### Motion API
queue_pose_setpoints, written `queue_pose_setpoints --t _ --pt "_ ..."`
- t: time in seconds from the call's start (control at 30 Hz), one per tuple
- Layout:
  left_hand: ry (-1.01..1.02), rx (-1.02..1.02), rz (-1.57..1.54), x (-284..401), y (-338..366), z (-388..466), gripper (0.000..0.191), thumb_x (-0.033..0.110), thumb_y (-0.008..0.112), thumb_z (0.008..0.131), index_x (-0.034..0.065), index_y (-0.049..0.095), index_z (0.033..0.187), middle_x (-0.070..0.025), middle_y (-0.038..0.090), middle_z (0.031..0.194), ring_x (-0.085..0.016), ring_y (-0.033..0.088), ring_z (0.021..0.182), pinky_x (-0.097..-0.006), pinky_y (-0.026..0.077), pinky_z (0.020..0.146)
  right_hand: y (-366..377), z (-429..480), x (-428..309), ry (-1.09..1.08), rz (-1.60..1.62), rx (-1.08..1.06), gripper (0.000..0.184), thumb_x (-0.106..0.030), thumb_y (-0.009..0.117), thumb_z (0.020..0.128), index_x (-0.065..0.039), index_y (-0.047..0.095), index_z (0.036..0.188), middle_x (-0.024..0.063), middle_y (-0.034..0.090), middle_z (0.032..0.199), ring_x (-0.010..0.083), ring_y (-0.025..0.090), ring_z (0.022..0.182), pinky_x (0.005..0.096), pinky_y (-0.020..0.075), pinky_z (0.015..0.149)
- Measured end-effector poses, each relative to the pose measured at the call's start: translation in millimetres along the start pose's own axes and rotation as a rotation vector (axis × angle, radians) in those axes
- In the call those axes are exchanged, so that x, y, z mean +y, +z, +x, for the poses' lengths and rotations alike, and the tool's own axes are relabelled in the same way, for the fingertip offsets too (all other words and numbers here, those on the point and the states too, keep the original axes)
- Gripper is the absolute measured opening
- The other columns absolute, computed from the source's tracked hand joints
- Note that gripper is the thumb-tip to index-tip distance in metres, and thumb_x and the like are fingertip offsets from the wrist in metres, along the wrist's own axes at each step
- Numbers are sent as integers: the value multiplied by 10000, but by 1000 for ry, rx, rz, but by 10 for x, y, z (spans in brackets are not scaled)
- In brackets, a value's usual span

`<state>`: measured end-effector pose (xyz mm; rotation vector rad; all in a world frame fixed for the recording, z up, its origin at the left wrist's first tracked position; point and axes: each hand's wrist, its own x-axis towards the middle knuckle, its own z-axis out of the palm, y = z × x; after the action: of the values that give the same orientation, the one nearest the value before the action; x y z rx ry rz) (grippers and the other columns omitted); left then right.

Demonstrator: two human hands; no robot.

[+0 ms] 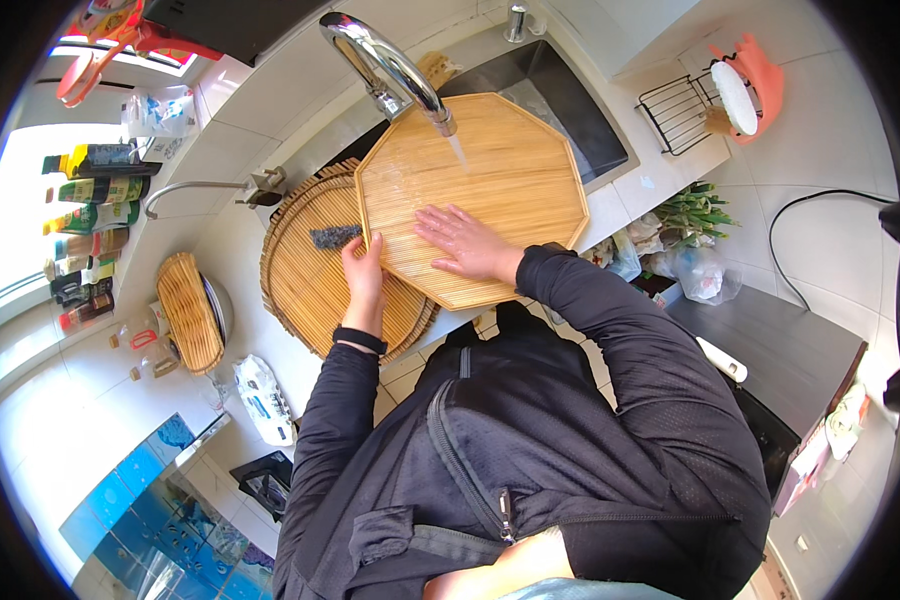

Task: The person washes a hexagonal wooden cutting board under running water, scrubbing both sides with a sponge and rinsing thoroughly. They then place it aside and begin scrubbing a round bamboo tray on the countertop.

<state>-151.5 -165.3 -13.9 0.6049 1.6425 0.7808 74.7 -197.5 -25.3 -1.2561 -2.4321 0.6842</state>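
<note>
An octagonal slatted bamboo tray [517, 187] lies slanted over the sink [607, 142], under the chrome faucet [390, 64]. A thin stream of water runs from the spout onto it. My left hand [364, 279] grips its left rim, thumb on top and the other fingers mostly hidden. Spread flat, my right hand [469, 246] rests wet on the slats, holding nothing. A round bamboo tray [300, 274] sits partly beneath the octagonal one. On the round tray, just beyond my left thumb, is a dark scouring pad [334, 237].
A second, curved tap [195, 184] stands left of the trays. Sauce bottles [105, 191] line the windowsill. An oval bamboo piece [189, 311] leans on a bowl at left. At right are a wire rack [673, 112], green onions [690, 214] and a dark cabinet top [772, 337].
</note>
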Motion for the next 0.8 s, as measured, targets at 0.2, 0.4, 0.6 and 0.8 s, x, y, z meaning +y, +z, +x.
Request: queue_pose_setpoints --t 0.2,0.4,0.6,0.8 --pt "-84 -456 103 170 -100 92 321 157 568 966 59 495 1263 -97 627 1119 -202 632 991 -396 547 857 -129 -148 332 375 -49 73 669 -444 493 952 -71 333 1484 158 270 1562 309 196 1466 473 141 1189" --pt "-385 -565 -373 101 -72 27 463 -42 543 851 7 460 1304 -154 597 1205 -299 610 1080 -437 527 935 -280 -29 855 846 -187 207 728 -500 478 932 28 382 1423 221 335 1510 376 275 1415 498 206 1151" --pt "-216 -684 -380 147 -3 -90 512 -58 551 832 23 450 1328 -166 575 1248 -319 597 1115 -447 520 961 -90 428 158 408 25 63 754 -511 480 932 28 355 1443 235 304 1524 378 242 1434 491 158 1173" --pt "-252 -510 -537 33 -79 -347 540 -91 548 830 57 431 1335 -150 579 1206 -311 599 1112 -470 532 941 -357 172 780 619 -17 29 736 -498 467 947 -10 319 1477 219 262 1552 352 197 1458 483 130 1182"
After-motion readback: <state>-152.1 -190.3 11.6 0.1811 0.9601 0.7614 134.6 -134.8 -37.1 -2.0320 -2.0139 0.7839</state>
